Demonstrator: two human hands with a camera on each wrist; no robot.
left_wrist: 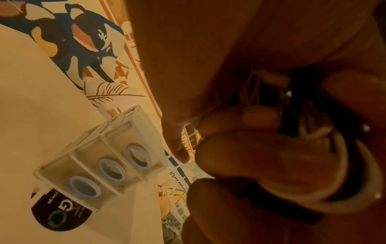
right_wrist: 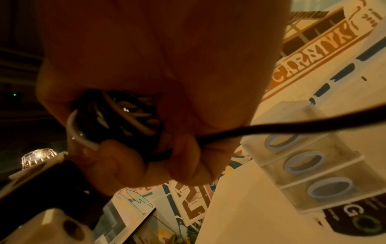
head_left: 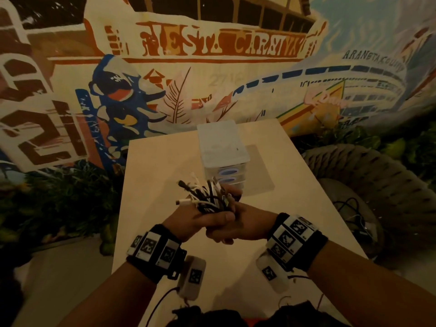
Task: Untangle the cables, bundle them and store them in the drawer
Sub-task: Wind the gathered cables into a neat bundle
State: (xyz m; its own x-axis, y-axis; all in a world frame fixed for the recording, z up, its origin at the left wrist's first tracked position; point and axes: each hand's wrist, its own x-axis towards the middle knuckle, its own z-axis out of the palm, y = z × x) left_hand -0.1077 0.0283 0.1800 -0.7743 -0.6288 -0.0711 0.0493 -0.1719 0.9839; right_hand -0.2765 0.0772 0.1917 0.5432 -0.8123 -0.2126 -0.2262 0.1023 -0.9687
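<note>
**Two Hands Hold the Cable Bunch Over the Table**

Pale wood makes up the table [head_left: 165, 161], and it sits in front of a wall with a big bright painting [head_left: 188, 67] of boats and letters.

Closest to the person are two wrists with black bands and little square tags. Just past them, the left hand [head_left: 200, 221] and the right hand [head_left: 245, 226] are pressed together above the table. Both hands have their fingers curled tight around one bunch of cables [head_left: 207, 197]. The bunch is a mix of black and white cords. Some plug ends stick up and out to the left from the top of it. In the right wrist view, one black cord [right_wrist: 292, 128] runs out from between the fingers and off to the side.

A bit farther on, a small clear drawer box [head_left: 224, 149] stands on the table. It has three drawers, each with a blue ring on its front, and all three look shut. A dark card with a big letter G [left_wrist: 60, 209] lies under it.
</note>
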